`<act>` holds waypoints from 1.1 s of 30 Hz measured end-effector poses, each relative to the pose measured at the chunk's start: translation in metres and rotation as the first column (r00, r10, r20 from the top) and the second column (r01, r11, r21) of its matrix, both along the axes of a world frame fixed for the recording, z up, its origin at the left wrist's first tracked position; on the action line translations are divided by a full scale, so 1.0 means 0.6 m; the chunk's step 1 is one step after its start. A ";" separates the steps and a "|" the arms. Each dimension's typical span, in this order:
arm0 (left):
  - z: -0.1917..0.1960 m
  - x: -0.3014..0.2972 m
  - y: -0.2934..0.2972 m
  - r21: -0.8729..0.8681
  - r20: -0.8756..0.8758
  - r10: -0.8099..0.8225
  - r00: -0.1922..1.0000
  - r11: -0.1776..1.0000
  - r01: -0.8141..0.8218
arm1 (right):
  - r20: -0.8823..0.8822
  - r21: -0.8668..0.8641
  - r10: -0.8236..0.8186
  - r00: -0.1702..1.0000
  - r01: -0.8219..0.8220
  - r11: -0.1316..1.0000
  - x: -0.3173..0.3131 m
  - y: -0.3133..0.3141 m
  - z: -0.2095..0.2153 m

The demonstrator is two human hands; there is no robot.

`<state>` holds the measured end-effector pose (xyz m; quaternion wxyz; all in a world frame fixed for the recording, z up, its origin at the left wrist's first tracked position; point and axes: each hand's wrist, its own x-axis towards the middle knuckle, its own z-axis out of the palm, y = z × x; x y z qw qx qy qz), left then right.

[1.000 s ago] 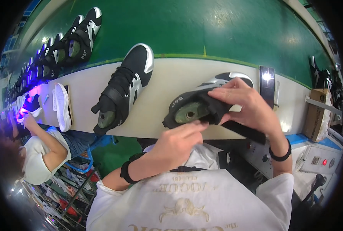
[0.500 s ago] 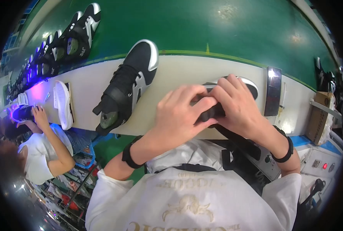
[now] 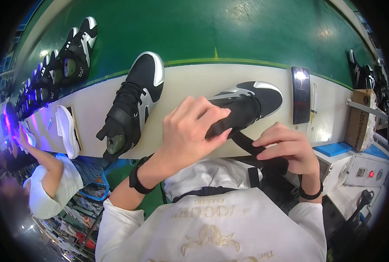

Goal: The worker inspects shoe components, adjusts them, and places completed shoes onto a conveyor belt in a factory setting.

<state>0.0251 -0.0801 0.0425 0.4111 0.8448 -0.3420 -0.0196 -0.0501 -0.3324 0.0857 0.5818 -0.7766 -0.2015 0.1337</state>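
Observation:
On the white bench lies a black sneaker [image 3: 269, 99] with silver trim, its toe to the right. My left hand [image 3: 188, 124] is closed round its black upper near the ankle opening, thumb and fingers pinching the edge. A wide black strap [image 3: 245, 142] runs from the near side of the shoe to my right hand [image 3: 293, 148], whose fingertips pinch it. The strap's far end is hidden under that hand. A second black and silver sneaker [image 3: 133, 98] rests to the left, toe pointing away.
A dark glossy rectangular slab [image 3: 300, 96] lies right of the shoe. Farther right are a cardboard box [image 3: 360, 115] and a control panel [image 3: 366, 171] with a red button. At left, a white sole [image 3: 66, 131] and a co-worker [image 3: 50, 183]; more sneakers [image 3: 74, 61] line the green surface.
My right hand has left the shoe's ankle opening and moved down and right, drawing the black strap out. My left hand stays on the shoe, which now shows more fully.

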 end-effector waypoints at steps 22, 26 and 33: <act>-0.003 -0.010 0.005 -0.055 0.104 -0.065 0.992 0.996 0.071 | -0.247 -0.402 -0.191 0.950 0.079 0.912 0.190 0.148 -0.140; 0.000 -0.057 0.048 0.046 0.085 0.039 0.996 0.998 -0.043 | 0.091 -0.222 -0.209 0.974 0.225 0.949 0.235 0.241 -0.078; 0.012 -0.131 0.121 0.114 0.094 0.239 0.966 0.962 -0.249 | 0.599 -0.211 0.122 0.791 0.009 0.977 0.201 0.423 -0.091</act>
